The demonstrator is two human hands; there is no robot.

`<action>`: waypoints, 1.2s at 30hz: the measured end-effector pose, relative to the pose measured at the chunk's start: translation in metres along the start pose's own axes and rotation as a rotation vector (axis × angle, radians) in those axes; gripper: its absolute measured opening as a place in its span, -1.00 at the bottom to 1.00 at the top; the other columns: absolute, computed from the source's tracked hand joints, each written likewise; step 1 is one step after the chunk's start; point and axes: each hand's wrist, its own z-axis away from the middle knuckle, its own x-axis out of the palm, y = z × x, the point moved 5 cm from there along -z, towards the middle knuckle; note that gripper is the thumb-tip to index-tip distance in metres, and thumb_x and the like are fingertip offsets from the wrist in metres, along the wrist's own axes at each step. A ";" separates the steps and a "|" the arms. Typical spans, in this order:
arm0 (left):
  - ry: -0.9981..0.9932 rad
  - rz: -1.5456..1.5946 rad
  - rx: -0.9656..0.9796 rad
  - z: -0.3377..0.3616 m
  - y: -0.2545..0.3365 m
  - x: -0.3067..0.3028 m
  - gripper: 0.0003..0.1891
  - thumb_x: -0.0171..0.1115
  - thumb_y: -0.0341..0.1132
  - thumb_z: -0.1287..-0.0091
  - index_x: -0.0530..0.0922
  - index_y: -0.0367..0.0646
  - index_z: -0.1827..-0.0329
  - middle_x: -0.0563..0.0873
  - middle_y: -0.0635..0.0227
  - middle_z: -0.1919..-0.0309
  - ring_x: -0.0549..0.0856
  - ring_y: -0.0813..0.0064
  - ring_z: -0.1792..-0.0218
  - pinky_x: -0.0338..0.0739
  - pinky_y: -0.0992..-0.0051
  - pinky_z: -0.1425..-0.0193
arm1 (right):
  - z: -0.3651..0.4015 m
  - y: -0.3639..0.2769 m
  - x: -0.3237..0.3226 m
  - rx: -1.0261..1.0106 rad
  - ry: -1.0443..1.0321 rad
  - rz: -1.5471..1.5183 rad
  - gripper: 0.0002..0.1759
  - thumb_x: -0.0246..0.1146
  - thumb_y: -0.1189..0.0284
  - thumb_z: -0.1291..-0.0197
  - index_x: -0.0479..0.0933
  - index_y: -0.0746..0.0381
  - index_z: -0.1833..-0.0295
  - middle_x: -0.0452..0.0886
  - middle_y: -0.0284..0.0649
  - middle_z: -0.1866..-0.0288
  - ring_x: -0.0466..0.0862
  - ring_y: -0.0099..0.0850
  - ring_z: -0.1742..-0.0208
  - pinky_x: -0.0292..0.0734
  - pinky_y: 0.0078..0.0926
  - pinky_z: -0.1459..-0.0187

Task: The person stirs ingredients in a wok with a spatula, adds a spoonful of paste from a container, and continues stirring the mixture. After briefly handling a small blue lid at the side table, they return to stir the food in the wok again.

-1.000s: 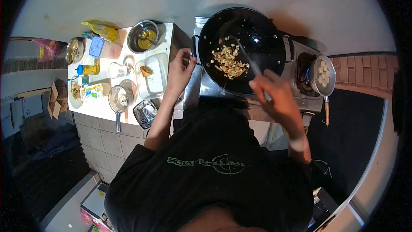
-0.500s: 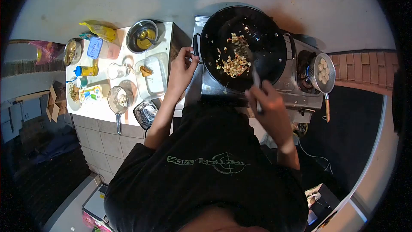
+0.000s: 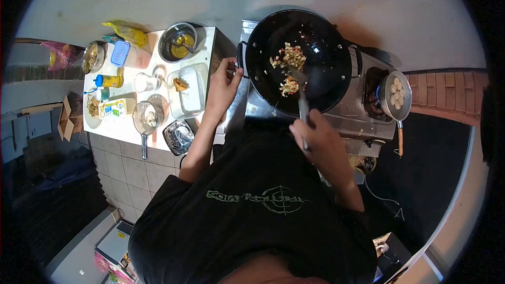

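A black wok [image 3: 329, 81] with two loop handles sits on the stove. Chopped food [image 3: 293, 57] in small pale, brown and red bits lies in it, split into a larger upper heap and a smaller lower one. My left hand [image 3: 225, 81] is closed at the wok's left handle [image 3: 241, 59], fingers around it. In my right hand [image 3: 317, 135] is the grey handle of a spatula [image 3: 303, 106]. The spatula's blade reaches into the wok among the food, and is dim and blurred there.
Right of the wok, a small pan [image 3: 390, 106] with round pale pieces stands over a lit blue burner flame [image 3: 377, 92]; its wooden handle [image 3: 400, 139] juts past the stove edge. On the left, a white table [image 3: 120, 134] carries a metal bowl [image 3: 164, 47], a clear tray [image 3: 197, 106], a saucepan [image 3: 144, 139] and bottles.
My right hand and the spatula have moved left. The food has shifted and gathered into two heaps, with the lower one now smaller. My left hand stays at the wok handle.
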 end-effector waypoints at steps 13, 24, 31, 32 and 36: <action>-0.084 -0.066 -0.082 -0.001 -0.002 -0.002 -0.73 0.28 -0.38 -0.45 0.54 -0.30 -0.13 0.75 0.24 0.24 0.70 0.53 0.27 0.57 0.51 0.13 | 0.004 0.030 -0.012 -0.026 -0.070 -0.104 -0.86 0.25 0.37 -0.40 0.49 0.19 0.09 0.45 -0.09 0.20 0.62 -0.12 0.25 0.51 -0.18 0.25; -0.080 -0.045 -0.079 -0.004 -0.004 0.000 -0.71 0.27 -0.36 -0.46 0.53 -0.29 -0.16 0.77 0.25 0.19 0.71 0.57 0.22 0.57 0.52 0.08 | -0.028 0.062 -0.003 -0.134 0.061 -0.112 -0.84 0.31 0.39 -0.32 0.53 0.26 0.16 0.44 -0.01 0.24 0.60 -0.03 0.29 0.46 -0.12 0.27; -0.006 -0.046 -0.041 -0.002 -0.006 0.001 -0.69 0.30 -0.36 -0.42 0.53 -0.29 -0.15 0.77 0.18 0.26 0.70 0.49 0.35 0.58 0.48 0.24 | 0.007 0.041 -0.065 -0.107 -0.102 0.090 -0.87 0.25 0.36 -0.37 0.51 0.17 0.10 0.52 -0.08 0.20 0.67 -0.05 0.19 0.53 -0.11 0.22; -0.011 -0.075 -0.047 -0.001 -0.008 0.001 -0.67 0.31 -0.37 -0.41 0.52 -0.27 -0.18 0.76 0.18 0.26 0.70 0.49 0.35 0.58 0.48 0.24 | 0.014 0.038 -0.063 -0.135 -0.158 0.088 -0.87 0.25 0.36 -0.37 0.51 0.17 0.09 0.52 -0.09 0.19 0.68 -0.06 0.18 0.54 -0.12 0.21; 0.096 -0.001 -0.016 0.004 -0.006 0.003 -0.60 0.33 -0.39 -0.40 0.46 -0.22 -0.26 0.74 0.20 0.26 0.70 0.48 0.34 0.59 0.48 0.23 | 0.018 0.032 -0.043 -0.184 -0.363 0.038 -0.84 0.24 0.34 -0.37 0.53 0.19 0.07 0.46 -0.05 0.21 0.67 -0.06 0.20 0.61 -0.17 0.19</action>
